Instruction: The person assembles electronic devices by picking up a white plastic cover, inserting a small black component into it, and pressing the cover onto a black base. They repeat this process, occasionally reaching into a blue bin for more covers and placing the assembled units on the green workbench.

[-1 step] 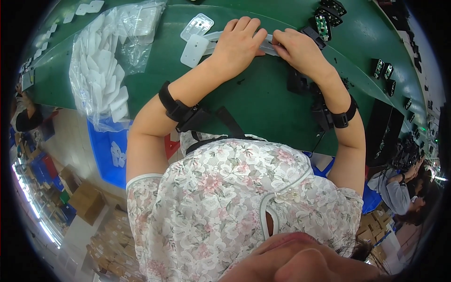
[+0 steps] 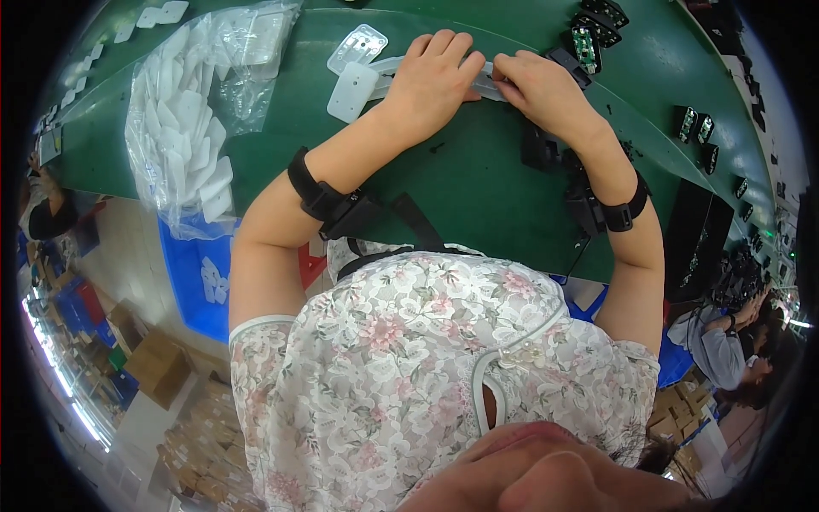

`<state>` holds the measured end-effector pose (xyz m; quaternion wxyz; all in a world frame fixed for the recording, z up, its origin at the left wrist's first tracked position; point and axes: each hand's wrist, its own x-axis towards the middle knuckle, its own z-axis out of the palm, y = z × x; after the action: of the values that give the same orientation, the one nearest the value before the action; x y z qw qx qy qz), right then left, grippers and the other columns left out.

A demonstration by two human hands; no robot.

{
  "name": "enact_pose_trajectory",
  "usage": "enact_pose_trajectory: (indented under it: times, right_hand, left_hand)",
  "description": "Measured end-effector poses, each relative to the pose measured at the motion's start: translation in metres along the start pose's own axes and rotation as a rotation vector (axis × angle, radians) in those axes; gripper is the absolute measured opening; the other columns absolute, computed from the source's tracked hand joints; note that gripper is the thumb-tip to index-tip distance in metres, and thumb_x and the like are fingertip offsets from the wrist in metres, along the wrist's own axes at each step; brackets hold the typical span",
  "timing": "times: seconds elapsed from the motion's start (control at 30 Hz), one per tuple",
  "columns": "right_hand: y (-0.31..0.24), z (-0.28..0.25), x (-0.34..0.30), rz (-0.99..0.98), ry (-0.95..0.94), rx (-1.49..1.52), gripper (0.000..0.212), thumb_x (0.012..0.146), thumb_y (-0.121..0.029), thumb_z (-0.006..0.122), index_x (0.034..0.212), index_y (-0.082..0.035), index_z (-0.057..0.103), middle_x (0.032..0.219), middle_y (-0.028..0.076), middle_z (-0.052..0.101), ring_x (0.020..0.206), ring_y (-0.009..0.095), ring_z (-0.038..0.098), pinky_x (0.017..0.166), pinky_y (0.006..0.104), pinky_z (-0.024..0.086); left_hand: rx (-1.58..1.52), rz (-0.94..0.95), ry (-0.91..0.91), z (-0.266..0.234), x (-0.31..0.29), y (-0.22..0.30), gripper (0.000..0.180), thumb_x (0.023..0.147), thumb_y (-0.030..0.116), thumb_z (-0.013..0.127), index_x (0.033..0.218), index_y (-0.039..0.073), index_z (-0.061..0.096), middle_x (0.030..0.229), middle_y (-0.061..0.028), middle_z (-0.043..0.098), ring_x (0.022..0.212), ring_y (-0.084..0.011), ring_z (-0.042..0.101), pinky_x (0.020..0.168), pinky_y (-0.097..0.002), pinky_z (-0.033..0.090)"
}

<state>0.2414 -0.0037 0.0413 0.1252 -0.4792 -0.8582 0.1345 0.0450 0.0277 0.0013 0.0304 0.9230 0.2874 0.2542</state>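
Observation:
My left hand (image 2: 431, 90) is curled palm-down over a pale, curved plastic strip (image 2: 488, 84), fingers bent and thumb against its near edge. My right hand (image 2: 539, 92) pinches the strip's right end between thumb and fingers. The two hands are a short gap apart, and the hands cover much of the strip. Left of my left hand lies a white rounded plate (image 2: 352, 92), partly over the strip's left end. Just behind that plate rests a white shell (image 2: 358, 48) with small holes. A black housing (image 2: 568, 66) stands beyond my right hand.
A clear bag (image 2: 256, 85) of white plates lies at the left of the green table (image 2: 478, 196). Black housings with circuit boards (image 2: 587, 49) stand back right. Small black screws (image 2: 438, 148) lie near my wrists. A blue crate (image 2: 183, 277) is below left. A co-worker (image 2: 717, 341) sits at right.

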Motion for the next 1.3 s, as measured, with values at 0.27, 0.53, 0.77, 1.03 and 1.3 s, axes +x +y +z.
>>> enact_pose_trajectory:
  times: [0.27,0.53,0.77,1.03,1.3]
  right_hand:
    - [-0.002,-0.011,0.000,-0.015,-0.019,-0.072,0.013,0.082,-0.011,0.063,0.093,-0.007,0.057,0.082,0.008,0.060,0.082,0.028,0.058,0.070,0.0380,0.048]
    - [0.027,-0.043,-0.039,0.269,0.109,-0.498,0.034,0.080,-0.027,0.069,0.108,-0.009,0.060,0.100,0.006,0.059,0.090,0.026,0.058,0.075,0.0360,0.048]
    - [0.018,-0.029,-0.043,0.454,0.088,-0.331,0.038,0.082,-0.020,0.067,0.116,-0.009,0.057,0.103,0.008,0.060,0.092,0.029,0.060,0.077,0.0366,0.050]
    - [-0.017,-0.022,-0.024,0.176,0.313,-0.090,0.037,0.079,-0.013,0.068,0.114,-0.006,0.057,0.106,0.009,0.062,0.097,0.029,0.060,0.081,0.0360,0.050]
    - [-0.024,-0.007,-0.014,0.103,0.140,-0.136,0.037,0.079,-0.013,0.068,0.113,-0.008,0.056,0.107,0.006,0.061,0.097,0.026,0.059,0.080,0.0347,0.050]
  left_hand:
    - [0.005,0.008,-0.007,0.001,0.001,0.000,0.042,0.069,0.025,0.076,0.100,0.008,0.054,0.104,-0.0091,0.052,0.104,-0.0264,0.050,0.090,-0.0391,0.041]
    - [-0.034,-0.015,-0.001,0.000,-0.003,-0.001,0.044,0.068,0.024,0.077,0.102,0.007,0.055,0.109,-0.0104,0.052,0.106,-0.0275,0.050,0.093,-0.0403,0.040]
    - [-0.124,-0.057,0.001,0.003,-0.004,-0.005,0.048,0.069,0.020,0.077,0.109,0.006,0.056,0.114,-0.0101,0.052,0.110,-0.0285,0.049,0.094,-0.0405,0.040]
    - [-0.439,-0.125,0.070,-0.010,-0.011,-0.016,0.050,0.078,0.001,0.063,0.126,0.008,0.052,0.132,-0.0082,0.051,0.120,-0.0284,0.048,0.096,-0.0402,0.041]
    - [-0.324,-0.067,-0.078,-0.016,-0.019,-0.012,0.064,0.075,-0.014,0.048,0.133,0.013,0.050,0.140,-0.0034,0.047,0.131,-0.0240,0.042,0.104,-0.0401,0.035]
